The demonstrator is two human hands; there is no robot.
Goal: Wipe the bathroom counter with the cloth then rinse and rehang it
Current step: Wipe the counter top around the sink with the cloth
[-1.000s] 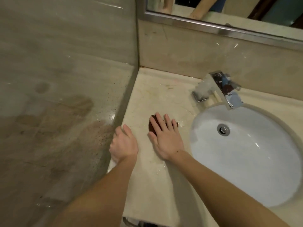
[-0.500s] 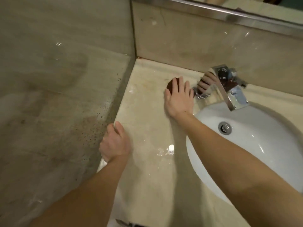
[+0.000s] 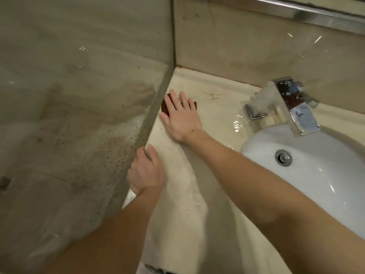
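Observation:
A small dark brown cloth (image 3: 164, 107) lies flat on the wet beige counter (image 3: 215, 119), close to the left wall. My right hand (image 3: 180, 117) presses flat on top of it with fingers spread, so only its edges show. My left hand (image 3: 146, 171) rests on the counter's left edge by the wall, fingers curled, holding nothing that I can see.
A white oval sink (image 3: 316, 175) with a metal drain (image 3: 283, 157) fills the right side. A chrome faucet (image 3: 286, 103) stands behind it. A glossy tiled wall (image 3: 79, 115) bounds the counter on the left, a backsplash and mirror frame (image 3: 316, 14) at the back.
My right hand has slid the cloth from beside the faucet leftward to the wall side of the counter. The left hand stays on the counter edge.

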